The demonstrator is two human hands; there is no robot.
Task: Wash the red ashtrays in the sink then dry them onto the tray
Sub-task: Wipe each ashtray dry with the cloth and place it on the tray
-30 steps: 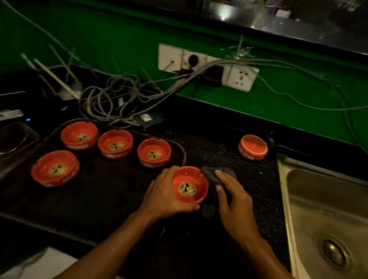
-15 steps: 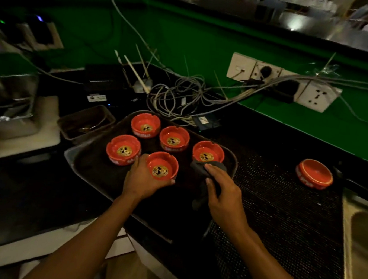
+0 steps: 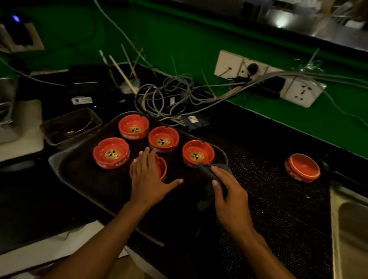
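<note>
A dark tray [image 3: 94,185] on the counter carries several red ashtrays, among them one at the back [image 3: 133,127], one at the left [image 3: 111,153] and one at the right [image 3: 197,154]. My left hand [image 3: 148,180] lies over another red ashtray [image 3: 162,166] on the tray, fingers straight and thumb spread. That ashtray is mostly hidden under the hand. My right hand [image 3: 231,201] grips a dark cloth [image 3: 206,173] at the tray's right edge. One more red ashtray [image 3: 302,167] sits upside down on the black mat near the sink [image 3: 358,243].
A tangle of cables [image 3: 166,97] and wall sockets [image 3: 270,80] run along the green wall behind the tray. A small brown container [image 3: 71,125] with a spoon stands left of the tray. The black mesh mat [image 3: 272,213] covers the counter between tray and sink.
My left hand carried the ashtray left from the mat onto the tray, set it among the others, and its fingers have straightened over it. My right hand followed with the cloth.
</note>
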